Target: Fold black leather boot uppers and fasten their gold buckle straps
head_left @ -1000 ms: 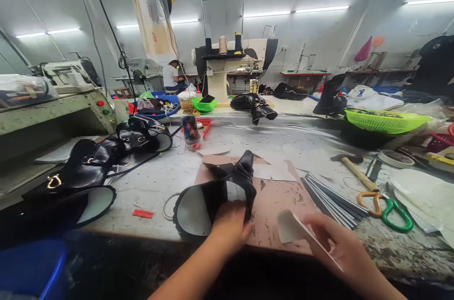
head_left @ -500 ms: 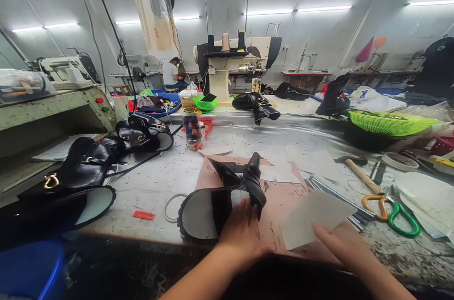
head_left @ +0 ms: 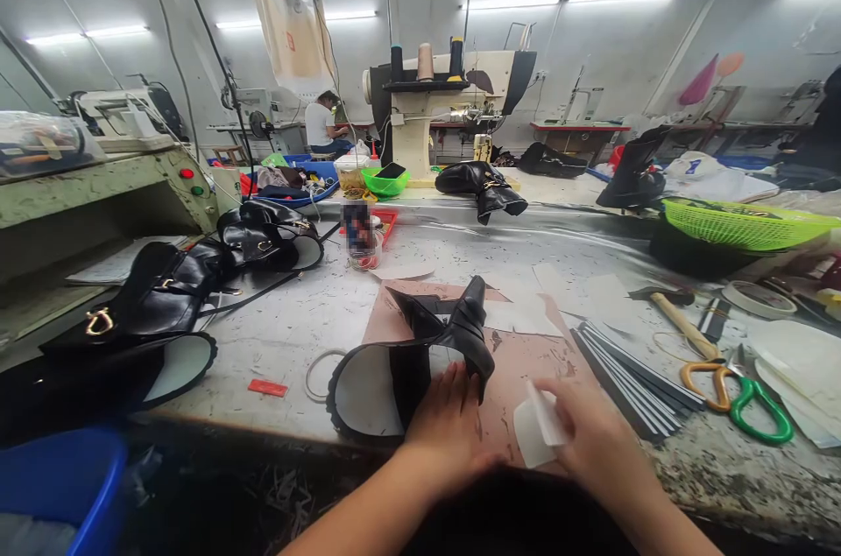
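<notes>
A black leather boot upper lies on a pinkish board at the front of the bench. Its wide end shows a pale grey lining. My left hand rests flat on the upper, fingers stretched out over its lower side. To the right, my right hand grips an off-white sheet, which looks like paper and is bent over. The sheet hangs just above or touches the board; I cannot tell which. Motion blurs the right fingers a little.
Right of the board lie dark and white strips, scissors and a hammer. More black boots are piled at left, near a red piece. A sewing machine stands behind. A person sits far back.
My right hand has moved left and closed around the sheet, which was spread flat and is now bent over. The strips beneath are more exposed. My left hand stays on the upper.
</notes>
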`<state>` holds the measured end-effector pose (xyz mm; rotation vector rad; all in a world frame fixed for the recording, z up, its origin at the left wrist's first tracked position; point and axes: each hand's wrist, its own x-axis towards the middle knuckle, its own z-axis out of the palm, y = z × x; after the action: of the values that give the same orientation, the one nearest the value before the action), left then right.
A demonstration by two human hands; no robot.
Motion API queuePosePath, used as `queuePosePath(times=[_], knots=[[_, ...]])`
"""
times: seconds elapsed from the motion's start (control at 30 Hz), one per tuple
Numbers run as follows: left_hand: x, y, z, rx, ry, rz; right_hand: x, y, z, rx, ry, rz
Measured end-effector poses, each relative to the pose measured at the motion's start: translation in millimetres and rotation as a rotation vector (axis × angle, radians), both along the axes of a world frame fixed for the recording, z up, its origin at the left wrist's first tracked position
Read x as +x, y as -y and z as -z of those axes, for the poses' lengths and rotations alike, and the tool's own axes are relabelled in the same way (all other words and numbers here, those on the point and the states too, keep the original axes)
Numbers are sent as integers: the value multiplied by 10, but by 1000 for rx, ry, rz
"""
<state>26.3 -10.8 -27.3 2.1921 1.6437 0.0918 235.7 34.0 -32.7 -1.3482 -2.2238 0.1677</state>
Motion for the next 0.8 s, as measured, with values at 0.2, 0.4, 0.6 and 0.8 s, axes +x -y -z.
queuePosePath(times=[0.2, 0.4, 0.6, 0.8], knots=[[13, -5, -43, -27, -35, 6, -52, -162, -168, -289, 374, 286], [19, 0, -35, 16, -47, 10, -144, -19, -130, -143, 512, 17], [29, 0, -23, 51, -62, 18, 57, -113, -14, -198, 453, 153], [20, 14, 62, 153, -60, 17, 111, -48, 61, -239, 117, 171]])
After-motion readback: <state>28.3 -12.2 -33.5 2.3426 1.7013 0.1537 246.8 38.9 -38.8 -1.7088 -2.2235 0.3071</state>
